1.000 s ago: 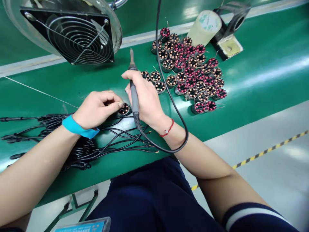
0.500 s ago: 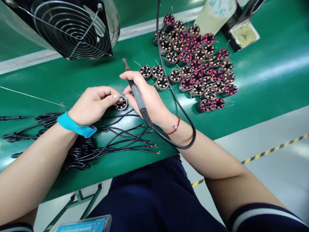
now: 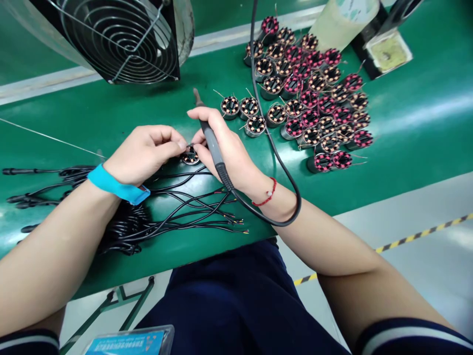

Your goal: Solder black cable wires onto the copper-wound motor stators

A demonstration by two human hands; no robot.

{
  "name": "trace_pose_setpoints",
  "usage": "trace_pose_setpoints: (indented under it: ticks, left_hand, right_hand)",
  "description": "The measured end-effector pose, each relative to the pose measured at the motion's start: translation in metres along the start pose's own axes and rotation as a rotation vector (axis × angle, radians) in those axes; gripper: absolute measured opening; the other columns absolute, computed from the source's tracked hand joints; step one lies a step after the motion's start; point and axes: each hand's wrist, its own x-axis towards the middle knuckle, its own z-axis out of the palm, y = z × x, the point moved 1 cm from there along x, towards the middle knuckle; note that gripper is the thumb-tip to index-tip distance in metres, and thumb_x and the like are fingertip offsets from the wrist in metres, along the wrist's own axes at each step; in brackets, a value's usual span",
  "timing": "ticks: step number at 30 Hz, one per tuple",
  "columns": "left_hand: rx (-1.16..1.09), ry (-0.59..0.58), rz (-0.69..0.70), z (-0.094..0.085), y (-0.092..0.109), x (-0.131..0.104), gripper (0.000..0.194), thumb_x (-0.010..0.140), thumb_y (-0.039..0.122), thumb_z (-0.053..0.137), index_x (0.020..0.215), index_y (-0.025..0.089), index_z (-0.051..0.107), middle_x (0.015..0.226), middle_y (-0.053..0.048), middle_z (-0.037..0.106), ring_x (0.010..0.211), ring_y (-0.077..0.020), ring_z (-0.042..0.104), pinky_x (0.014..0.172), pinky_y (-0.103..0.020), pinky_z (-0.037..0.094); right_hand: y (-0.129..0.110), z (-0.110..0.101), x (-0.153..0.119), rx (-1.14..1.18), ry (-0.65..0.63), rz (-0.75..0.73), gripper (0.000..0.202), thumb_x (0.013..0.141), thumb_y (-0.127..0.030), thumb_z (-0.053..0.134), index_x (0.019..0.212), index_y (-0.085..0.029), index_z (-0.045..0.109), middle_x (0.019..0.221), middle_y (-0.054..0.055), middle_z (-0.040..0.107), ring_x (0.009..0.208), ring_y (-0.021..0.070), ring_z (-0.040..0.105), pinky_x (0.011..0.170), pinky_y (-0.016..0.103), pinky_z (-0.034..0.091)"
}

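Observation:
Between my hands a round wound coil (image 3: 190,156) rests low over the green table. My left hand (image 3: 150,148) has thumb and forefinger pinched at the coil's upper left edge; what the fingertips grip is too small to make out. A grey soldering iron (image 3: 212,143) lies in my right hand (image 3: 225,148), its tip pointing up and away. The right thumb and fingertips meet near the coil's upper edge. Close to the right hand stand three coils with copper windings, one of them a front coil (image 3: 255,125).
Many red and copper coils (image 3: 310,118) crowd the table's right. A fan (image 3: 129,44) stands at the back left. Black cables (image 3: 129,222) with stripped ends lie before my hands. The iron's cord (image 3: 275,153) loops over my right wrist. A sponge tray (image 3: 389,53) sits back right.
The view has shifted a little, so the table items appear further right. Both hands stay by the coil, with their fingertips now closer together above it. The iron remains in my right hand.

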Motion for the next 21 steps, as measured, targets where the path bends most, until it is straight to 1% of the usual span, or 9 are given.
trace_pose_setpoints:
  ticks: [4, 7, 10, 15, 18, 21]
  left_hand:
    - [0.027, 0.013, -0.006, 0.0014, 0.0018, 0.0002, 0.016, 0.08, 0.029, 0.063, 0.074, 0.015, 0.066, 0.064, 0.006, 0.057, 0.058, -0.0059, 0.04, 0.057, -0.025, 0.03]
    - [0.016, 0.063, 0.011, 0.004, 0.0002, 0.0022, 0.015, 0.076, 0.029, 0.064, 0.072, 0.014, 0.067, 0.062, 0.005, 0.058, 0.055, -0.0063, 0.04, 0.055, -0.024, 0.03]
    - [0.008, 0.101, 0.012, 0.0065, -0.0016, 0.0037, 0.014, 0.074, 0.027, 0.065, 0.071, 0.014, 0.068, 0.06, 0.004, 0.06, 0.053, -0.0061, 0.038, 0.055, -0.024, 0.031]
    - [0.0, 0.134, 0.015, 0.0066, -0.0027, 0.0038, 0.012, 0.076, 0.024, 0.064, 0.073, 0.013, 0.07, 0.062, 0.004, 0.062, 0.052, -0.0053, 0.038, 0.056, -0.023, 0.032]
    - [-0.003, 0.15, 0.018, 0.0062, -0.0034, 0.0035, 0.013, 0.077, 0.023, 0.063, 0.074, 0.012, 0.07, 0.062, 0.003, 0.062, 0.054, -0.0053, 0.04, 0.057, -0.023, 0.032]
    - [-0.002, 0.144, 0.02, 0.0066, -0.0042, 0.0034, 0.013, 0.077, 0.022, 0.063, 0.076, 0.011, 0.069, 0.064, 0.002, 0.061, 0.055, -0.0055, 0.041, 0.056, -0.023, 0.031]
  right_hand:
    - [-0.0017, -0.0008, 0.0, -0.006, 0.012, -0.028, 0.052, 0.087, -0.012, 0.045, 0.137, -0.023, 0.036, 0.104, 0.001, 0.064, 0.096, 0.0131, 0.063, 0.09, 0.028, 0.052]
    - [-0.003, -0.0005, -0.0006, -0.012, 0.0, -0.058, 0.049, 0.09, -0.013, 0.043, 0.138, -0.021, 0.035, 0.101, 0.0, 0.064, 0.093, 0.0123, 0.063, 0.09, 0.029, 0.051]
    - [-0.0025, 0.0002, -0.0011, -0.013, 0.014, -0.071, 0.049, 0.09, -0.012, 0.043, 0.138, -0.02, 0.034, 0.099, 0.0, 0.063, 0.091, 0.0113, 0.062, 0.09, 0.027, 0.051]
    - [0.0006, 0.0005, -0.0003, -0.004, 0.04, -0.059, 0.052, 0.087, -0.009, 0.044, 0.137, -0.021, 0.035, 0.098, -0.001, 0.063, 0.09, 0.0115, 0.062, 0.088, 0.026, 0.051]
    - [0.0002, 0.0006, 0.0008, -0.002, 0.034, -0.057, 0.051, 0.087, -0.011, 0.045, 0.136, -0.023, 0.036, 0.097, -0.002, 0.064, 0.09, 0.012, 0.062, 0.087, 0.027, 0.051]
    - [-0.0027, 0.001, 0.0014, -0.007, 0.026, -0.066, 0.049, 0.088, -0.013, 0.048, 0.134, -0.024, 0.036, 0.092, -0.003, 0.064, 0.086, 0.0117, 0.062, 0.085, 0.026, 0.051]
